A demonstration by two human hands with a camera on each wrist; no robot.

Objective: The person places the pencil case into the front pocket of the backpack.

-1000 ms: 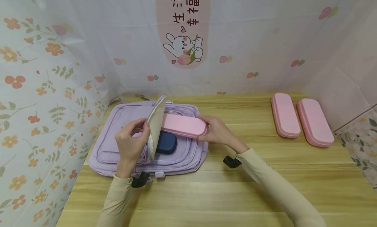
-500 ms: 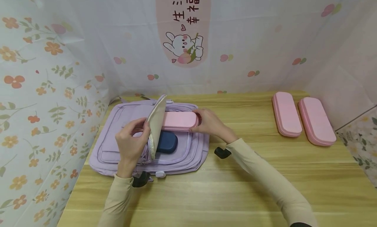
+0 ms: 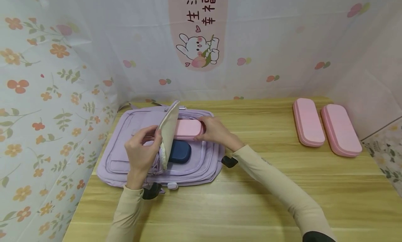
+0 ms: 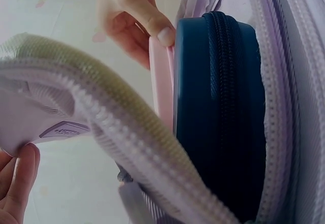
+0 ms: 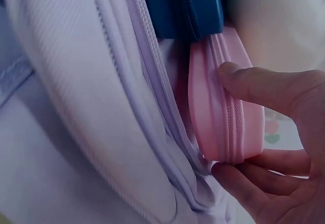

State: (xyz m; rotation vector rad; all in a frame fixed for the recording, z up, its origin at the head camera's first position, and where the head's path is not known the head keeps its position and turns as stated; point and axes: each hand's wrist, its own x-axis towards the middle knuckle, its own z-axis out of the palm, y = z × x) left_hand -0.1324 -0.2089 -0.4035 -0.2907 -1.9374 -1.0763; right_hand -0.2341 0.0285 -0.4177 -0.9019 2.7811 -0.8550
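Pink case (image 3: 188,128) has slid deeper under the raised flap (image 3: 170,130) of the purple backpack (image 3: 120,148), beside the navy case (image 3: 180,152), right hand (image 3: 216,131) pinching its outer end, left hand (image 3: 141,148) gripping the flap; probably light, stiff-shelled, best held there.

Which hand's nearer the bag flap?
Left. The left hand pinches the flap by its edge; the right hand is apart from it, off to the person's right, gripping the far end of a pink case.
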